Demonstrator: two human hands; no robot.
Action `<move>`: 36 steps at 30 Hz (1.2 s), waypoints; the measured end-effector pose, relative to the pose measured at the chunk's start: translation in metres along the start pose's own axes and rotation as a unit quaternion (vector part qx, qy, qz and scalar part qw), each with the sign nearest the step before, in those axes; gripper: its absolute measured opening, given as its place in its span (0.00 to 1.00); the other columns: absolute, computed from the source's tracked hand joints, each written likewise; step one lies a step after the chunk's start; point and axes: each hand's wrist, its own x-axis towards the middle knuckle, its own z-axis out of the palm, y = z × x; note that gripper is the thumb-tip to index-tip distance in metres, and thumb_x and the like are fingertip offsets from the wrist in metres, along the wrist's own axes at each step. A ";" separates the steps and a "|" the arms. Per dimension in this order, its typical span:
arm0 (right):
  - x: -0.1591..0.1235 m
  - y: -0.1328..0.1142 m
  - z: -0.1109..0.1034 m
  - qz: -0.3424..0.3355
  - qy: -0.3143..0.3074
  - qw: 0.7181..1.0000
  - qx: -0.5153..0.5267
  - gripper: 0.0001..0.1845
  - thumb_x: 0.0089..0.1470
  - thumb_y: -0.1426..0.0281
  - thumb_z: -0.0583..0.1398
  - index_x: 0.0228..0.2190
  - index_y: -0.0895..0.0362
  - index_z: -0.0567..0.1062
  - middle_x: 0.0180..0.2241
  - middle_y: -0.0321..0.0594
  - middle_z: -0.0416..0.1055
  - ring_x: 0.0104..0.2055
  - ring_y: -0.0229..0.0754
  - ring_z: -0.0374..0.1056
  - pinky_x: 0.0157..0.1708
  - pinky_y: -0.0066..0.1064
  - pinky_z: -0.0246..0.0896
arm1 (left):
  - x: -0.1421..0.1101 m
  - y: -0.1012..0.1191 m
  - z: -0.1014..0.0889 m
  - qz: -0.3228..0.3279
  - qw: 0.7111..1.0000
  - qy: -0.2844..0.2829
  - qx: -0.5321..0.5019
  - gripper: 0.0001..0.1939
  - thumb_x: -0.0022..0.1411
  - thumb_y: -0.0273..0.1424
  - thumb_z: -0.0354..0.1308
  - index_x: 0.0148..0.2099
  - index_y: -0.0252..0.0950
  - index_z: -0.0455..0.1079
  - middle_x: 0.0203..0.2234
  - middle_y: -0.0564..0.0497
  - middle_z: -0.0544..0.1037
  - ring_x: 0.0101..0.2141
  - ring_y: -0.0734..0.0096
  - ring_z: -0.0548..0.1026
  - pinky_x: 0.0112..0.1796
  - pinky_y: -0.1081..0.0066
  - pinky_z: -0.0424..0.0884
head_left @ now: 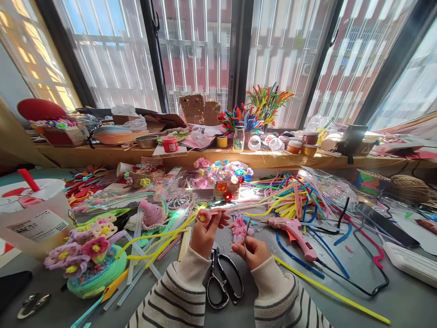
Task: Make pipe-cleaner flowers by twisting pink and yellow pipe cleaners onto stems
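Between the fingertips of my left hand (205,237) is a small pink fuzzy flower (204,217), made of pipe cleaner. My right hand (255,252) is closed round a slim pointed metal tool (246,231) whose tip points up; its exact kind does not show. Just beyond the hands lies a heap of pink and lilac fuzzy pieces (238,228). Black-handled scissors (221,284) rest on the table between my forearms, blades partly hidden by my left sleeve. To the right of my right hand lies a pink glue gun (296,233) with its nozzle pointing left.
At left stand a mint-green basket of fuzzy flowers (97,269) and a drink cup (37,214). Yellow pipe cleaners (153,243) and clear glue sticks (131,269) lie nearby. A phone (387,223) is at right. A flower box (226,187) stands behind, below the cluttered windowsill (191,157).
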 end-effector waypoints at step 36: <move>0.015 -0.027 -0.002 0.040 -0.075 0.988 0.129 0.22 0.33 0.51 0.57 0.17 0.59 0.65 0.08 0.29 0.57 0.09 0.30 0.53 0.09 0.21 0.48 | 0.004 -0.002 -0.002 -0.168 0.979 0.002 -0.117 0.11 0.38 0.28 0.62 0.27 0.31 0.66 0.17 0.55 0.72 0.20 0.77 0.70 0.25 0.76 0.66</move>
